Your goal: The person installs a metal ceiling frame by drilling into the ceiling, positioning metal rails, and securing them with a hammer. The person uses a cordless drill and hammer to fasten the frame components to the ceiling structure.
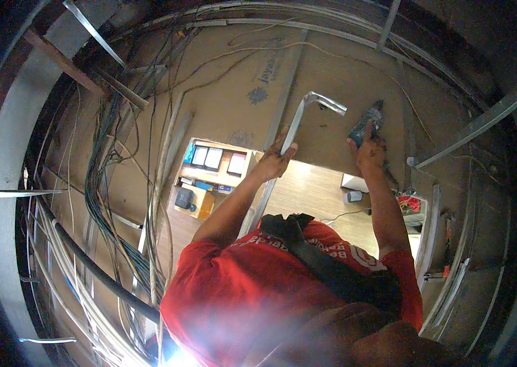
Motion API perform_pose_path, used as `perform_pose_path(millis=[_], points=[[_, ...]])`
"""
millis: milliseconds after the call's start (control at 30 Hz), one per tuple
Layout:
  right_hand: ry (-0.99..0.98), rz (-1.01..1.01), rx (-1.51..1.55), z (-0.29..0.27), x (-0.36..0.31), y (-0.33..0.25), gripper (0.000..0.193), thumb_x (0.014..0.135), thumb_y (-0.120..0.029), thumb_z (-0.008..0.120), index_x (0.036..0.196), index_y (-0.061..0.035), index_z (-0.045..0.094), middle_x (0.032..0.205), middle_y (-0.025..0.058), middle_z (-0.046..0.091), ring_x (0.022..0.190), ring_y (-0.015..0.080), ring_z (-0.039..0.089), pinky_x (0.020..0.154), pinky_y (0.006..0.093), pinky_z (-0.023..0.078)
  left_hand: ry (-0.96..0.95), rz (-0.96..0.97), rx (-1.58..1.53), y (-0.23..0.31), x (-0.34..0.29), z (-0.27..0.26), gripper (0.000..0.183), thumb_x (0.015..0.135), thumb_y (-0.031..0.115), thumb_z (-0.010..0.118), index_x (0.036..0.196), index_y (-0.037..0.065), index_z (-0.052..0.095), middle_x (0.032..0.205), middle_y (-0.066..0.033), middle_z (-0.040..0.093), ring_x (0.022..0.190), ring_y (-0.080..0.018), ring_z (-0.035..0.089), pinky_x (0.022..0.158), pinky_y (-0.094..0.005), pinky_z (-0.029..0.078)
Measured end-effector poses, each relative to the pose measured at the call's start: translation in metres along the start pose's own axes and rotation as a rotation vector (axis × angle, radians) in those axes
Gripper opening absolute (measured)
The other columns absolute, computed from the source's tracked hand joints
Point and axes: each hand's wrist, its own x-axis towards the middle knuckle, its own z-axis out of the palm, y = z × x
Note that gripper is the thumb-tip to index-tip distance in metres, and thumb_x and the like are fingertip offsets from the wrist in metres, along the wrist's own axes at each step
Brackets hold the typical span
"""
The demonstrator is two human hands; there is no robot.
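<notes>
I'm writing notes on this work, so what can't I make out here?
All in the head view:
Dark object: the right hand and shadow obscure it; its kind is unclear.
Silver strip: the left hand covers part; its lower end is unclear.
Black pipe: the red shirt hides its lower end.
Lower edge: glare washes out detail.
</notes>
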Motion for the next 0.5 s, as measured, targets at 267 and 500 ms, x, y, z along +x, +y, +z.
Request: perform_pose_path(millis=[267, 500], points=[[0.195, 0.013, 0.070, -0.014, -0.001, 0.000, 0.080, 0.091, -0.059, 0.053, 0.147, -0.0049, 0.036, 0.129, 0.0281, 0.056, 0.118, 0.0454, 0.053, 0.103, 0.0471, 0.042, -0.225, -0.264, -0.657, 0.024, -0.016, -0.007, 0.047, 0.097, 0.049, 0.056, 0.126, 0.015, 0.043, 0.079, 0.0007, 0.047, 0.059, -0.0091, 0.045, 0.047, -0.0260, 0.040], [-0.438, 0.321, 1.664, -0.040, 0.038, -0.026, 0.047, 0.097, -0.038, 0.053, 0.131, -0.0045, 0.053, 0.123, 0.0157, 0.063, 0.107, 0.0297, 0.063, 0.087, 0.0414, 0.051, -0.553, -0.261, -1.073, 0.002, -0.024, -0.003, 0.048, 0.093, 0.058, 0.055, 0.118, 0.018, 0.048, 0.082, 0.0008, 0.051, 0.057, -0.0084, 0.043, 0.047, -0.0235, 0.037]])
